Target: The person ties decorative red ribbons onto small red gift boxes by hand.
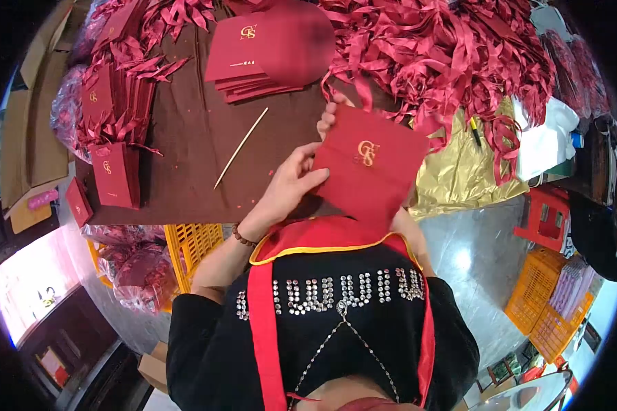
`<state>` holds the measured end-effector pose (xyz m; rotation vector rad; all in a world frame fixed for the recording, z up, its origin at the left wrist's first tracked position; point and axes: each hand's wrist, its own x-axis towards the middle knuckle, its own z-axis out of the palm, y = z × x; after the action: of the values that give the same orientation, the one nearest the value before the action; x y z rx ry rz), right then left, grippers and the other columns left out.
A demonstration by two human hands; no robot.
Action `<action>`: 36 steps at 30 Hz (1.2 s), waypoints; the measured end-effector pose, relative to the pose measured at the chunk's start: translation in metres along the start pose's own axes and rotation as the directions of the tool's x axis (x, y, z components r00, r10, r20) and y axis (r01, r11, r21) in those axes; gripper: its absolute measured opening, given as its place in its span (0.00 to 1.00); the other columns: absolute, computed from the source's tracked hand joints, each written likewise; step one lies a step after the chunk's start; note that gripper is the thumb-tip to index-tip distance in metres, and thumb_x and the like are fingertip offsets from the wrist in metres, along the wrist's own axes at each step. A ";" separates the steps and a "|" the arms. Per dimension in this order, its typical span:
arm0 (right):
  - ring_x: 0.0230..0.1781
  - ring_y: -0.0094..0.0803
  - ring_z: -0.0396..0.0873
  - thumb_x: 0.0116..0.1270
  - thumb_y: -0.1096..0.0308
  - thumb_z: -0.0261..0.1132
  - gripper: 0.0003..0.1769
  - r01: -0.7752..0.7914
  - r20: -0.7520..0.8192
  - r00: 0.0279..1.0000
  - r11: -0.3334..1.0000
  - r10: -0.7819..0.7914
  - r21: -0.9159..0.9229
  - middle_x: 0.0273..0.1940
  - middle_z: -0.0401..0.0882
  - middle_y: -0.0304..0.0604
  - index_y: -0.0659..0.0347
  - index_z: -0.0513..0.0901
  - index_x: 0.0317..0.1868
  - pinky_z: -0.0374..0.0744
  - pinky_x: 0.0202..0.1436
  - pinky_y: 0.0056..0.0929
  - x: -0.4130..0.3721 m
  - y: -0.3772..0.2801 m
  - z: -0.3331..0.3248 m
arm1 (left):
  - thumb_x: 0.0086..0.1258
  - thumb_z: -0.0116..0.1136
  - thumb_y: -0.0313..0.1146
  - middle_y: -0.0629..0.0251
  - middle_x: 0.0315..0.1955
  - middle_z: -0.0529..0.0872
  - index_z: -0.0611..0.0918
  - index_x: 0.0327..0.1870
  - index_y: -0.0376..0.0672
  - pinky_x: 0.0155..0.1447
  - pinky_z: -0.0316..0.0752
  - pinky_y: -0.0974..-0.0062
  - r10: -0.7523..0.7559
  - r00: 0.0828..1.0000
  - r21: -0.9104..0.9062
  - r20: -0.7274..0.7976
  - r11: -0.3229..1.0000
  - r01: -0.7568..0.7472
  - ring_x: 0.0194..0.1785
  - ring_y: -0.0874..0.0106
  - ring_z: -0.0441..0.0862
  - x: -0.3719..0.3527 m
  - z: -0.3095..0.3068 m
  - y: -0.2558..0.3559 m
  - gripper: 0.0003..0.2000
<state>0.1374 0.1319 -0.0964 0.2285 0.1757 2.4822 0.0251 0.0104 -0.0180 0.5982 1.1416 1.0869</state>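
A flat red paper bag (384, 161) with a gold letter logo is held up in front of me, over the table's near edge. My left hand (293, 179) grips its left edge, thumb on the front face. Most of my right hand (330, 118) is hidden behind the bag; its fingertips show past the upper left corner, and the wrist comes out below. A red ribbon (363, 92) rises just behind the bag's top edge. On the table to the left lies a thin pale stick (241, 147), apart from both hands.
Stacked red bags (236, 58) lie at the table's back, partly blurred. More bags (116, 175) stand at left. A heap of red ribbons (425, 51) fills the back right, beside gold wrapping (459, 168) and a yellow-black marker (475, 131). Orange crates (193, 246) stand below.
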 end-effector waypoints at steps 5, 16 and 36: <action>0.58 0.38 0.73 0.74 0.58 0.48 0.25 -0.002 -0.180 0.984 0.997 -0.011 -0.073 0.62 0.70 0.47 0.63 0.65 0.65 0.66 0.68 0.36 -0.070 -0.004 0.031 | 0.70 0.53 0.26 0.64 0.45 0.81 0.71 0.57 0.34 0.54 0.72 0.79 0.140 0.985 -0.053 -0.098 0.988 -0.146 0.47 0.78 0.78 -0.002 -0.018 -0.001 0.16; 0.54 0.31 0.75 0.71 0.66 0.54 0.22 -0.354 -0.489 0.724 0.347 -0.486 -0.869 0.55 0.75 0.45 0.66 0.68 0.63 0.71 0.56 0.29 -0.108 -0.014 0.077 | 0.68 0.59 0.35 0.62 0.30 0.84 0.76 0.41 0.35 0.30 0.76 0.78 0.005 0.994 0.724 -0.108 0.686 0.075 0.30 0.77 0.81 -0.017 -0.035 -0.003 0.11; 0.48 0.44 0.72 0.56 0.73 0.66 0.14 -0.409 0.211 0.868 -0.888 -0.449 -0.209 0.48 0.74 0.45 0.59 0.81 0.44 0.72 0.48 0.38 -0.097 -0.044 0.080 | 0.65 0.59 0.31 0.58 0.29 0.83 0.80 0.38 0.36 0.37 0.75 0.75 0.334 0.927 0.877 0.169 0.379 -0.296 0.32 0.69 0.82 -0.009 0.003 0.040 0.07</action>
<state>0.2558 0.1134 -0.0381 -1.4310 -2.2783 0.3268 0.0126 0.0189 0.0201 1.7299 1.6709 0.7005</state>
